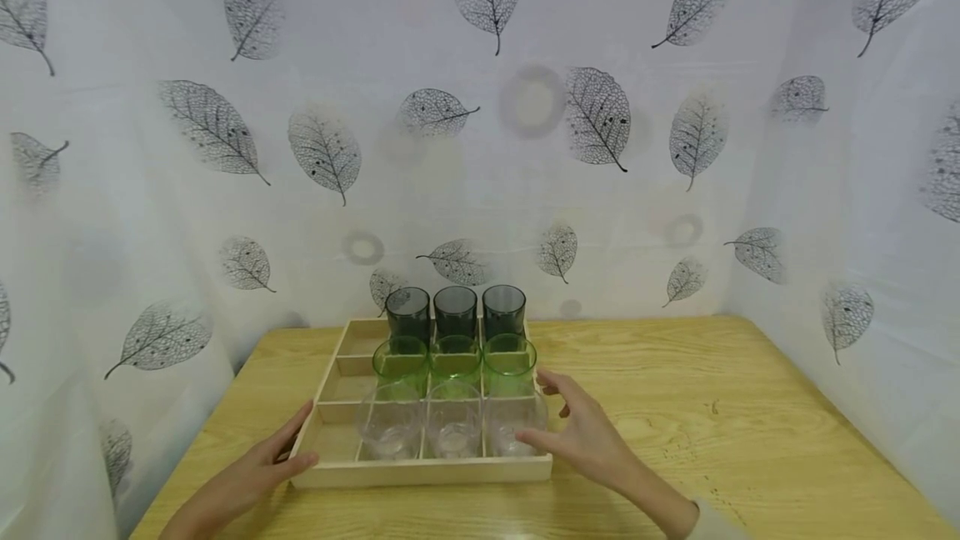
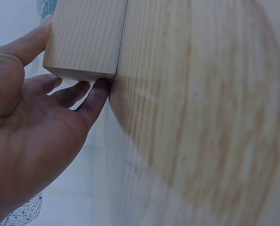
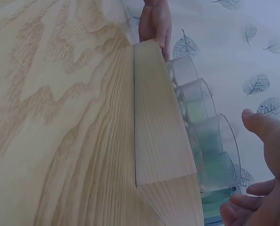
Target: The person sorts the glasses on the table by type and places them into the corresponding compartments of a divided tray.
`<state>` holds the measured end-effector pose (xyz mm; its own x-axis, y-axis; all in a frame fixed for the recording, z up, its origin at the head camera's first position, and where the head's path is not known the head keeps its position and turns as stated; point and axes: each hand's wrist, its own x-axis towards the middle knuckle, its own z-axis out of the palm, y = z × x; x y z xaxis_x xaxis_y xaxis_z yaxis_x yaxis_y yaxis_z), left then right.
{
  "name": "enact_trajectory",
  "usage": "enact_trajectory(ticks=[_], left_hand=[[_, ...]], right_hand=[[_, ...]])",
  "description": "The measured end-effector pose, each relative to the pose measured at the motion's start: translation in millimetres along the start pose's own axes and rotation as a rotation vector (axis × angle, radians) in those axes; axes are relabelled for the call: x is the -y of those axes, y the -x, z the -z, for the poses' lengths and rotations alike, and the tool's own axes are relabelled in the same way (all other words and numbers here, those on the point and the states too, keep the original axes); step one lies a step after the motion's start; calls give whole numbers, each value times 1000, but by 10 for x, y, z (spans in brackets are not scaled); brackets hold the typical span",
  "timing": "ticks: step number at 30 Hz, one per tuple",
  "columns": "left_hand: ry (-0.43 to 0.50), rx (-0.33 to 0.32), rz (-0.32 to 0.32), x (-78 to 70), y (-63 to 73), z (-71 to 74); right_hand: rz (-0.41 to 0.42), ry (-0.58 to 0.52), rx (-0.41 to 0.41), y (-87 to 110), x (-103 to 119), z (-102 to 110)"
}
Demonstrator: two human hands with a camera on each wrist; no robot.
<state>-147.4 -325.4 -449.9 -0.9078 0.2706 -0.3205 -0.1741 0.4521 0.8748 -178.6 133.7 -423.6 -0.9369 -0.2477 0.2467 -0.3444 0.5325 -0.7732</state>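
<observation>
A pale wooden tray [image 1: 420, 472] with compartments lies on the table. Three clear glasses [image 1: 453, 432] stand in its front row, three green glasses [image 1: 401, 367] behind them, and three dark grey glasses [image 1: 455, 312] at the back. The leftmost column shows bare wood. At the front left corner, my left hand [image 1: 251, 473] grips the tray, thumb over the rim and fingers along the outer side, as the left wrist view also shows. My right hand [image 1: 596, 444] hovers by the front right corner, thumb and fingers spread around the rightmost clear glass and side wall, holding nothing.
The wood-grain table [image 1: 697, 423] extends to the right of the tray and in a strip along its left. A white curtain [image 1: 480, 182] printed with grey leaves hangs behind the table and on both sides.
</observation>
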Motion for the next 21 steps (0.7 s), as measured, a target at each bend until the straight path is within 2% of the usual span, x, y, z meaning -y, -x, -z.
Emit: enact_trajectory(ticks=[14, 17, 21], left_hand=[[-22, 3, -18, 1, -15, 10], [-49, 2, -24, -14, -16, 24], [-108, 4, -51, -32, -7, 45]], right_hand=[[31, 17, 7, 16, -243, 307], [78, 72, -5, 14, -300, 393], [153, 211, -30, 4, -393, 514]])
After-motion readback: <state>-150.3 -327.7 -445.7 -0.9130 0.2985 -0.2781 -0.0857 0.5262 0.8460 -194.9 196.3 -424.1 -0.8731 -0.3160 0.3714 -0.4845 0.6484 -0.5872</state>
